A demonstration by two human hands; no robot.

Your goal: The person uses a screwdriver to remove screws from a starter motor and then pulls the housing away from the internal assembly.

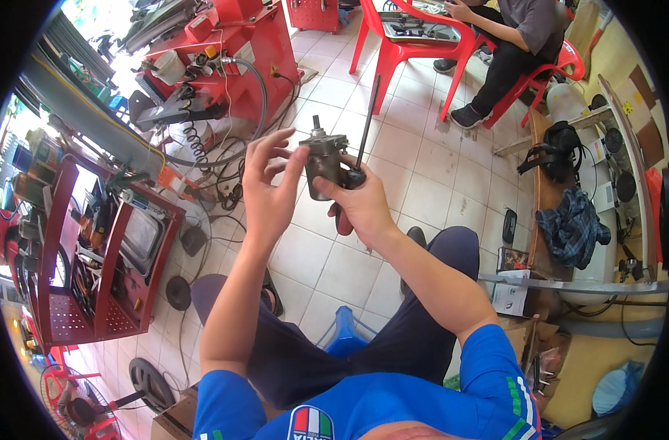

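In front of me, above the tiled floor, my right hand (365, 204) grips a dark metal cylindrical motor (325, 170) that looks like a starter motor. It stands almost upright, with a thin shaft poking out of its top end. The same hand holds a screwdriver (366, 126) along the motor's right side, its long dark blade pointing up and its red and black handle partly hidden by my fingers. My left hand (270, 183) is at the motor's left with its fingers apart. Its thumb tip is at the motor's upper edge; whether it touches, I cannot tell.
A red tool cart (114, 257) full of tools stands at left, below a red machine (235, 88) with hoses and cables trailing over the floor. Ahead, a red plastic chair (415, 51) bears a tray of parts; another person (528, 37) sits beyond. A wooden bench (543, 220) lines the right.
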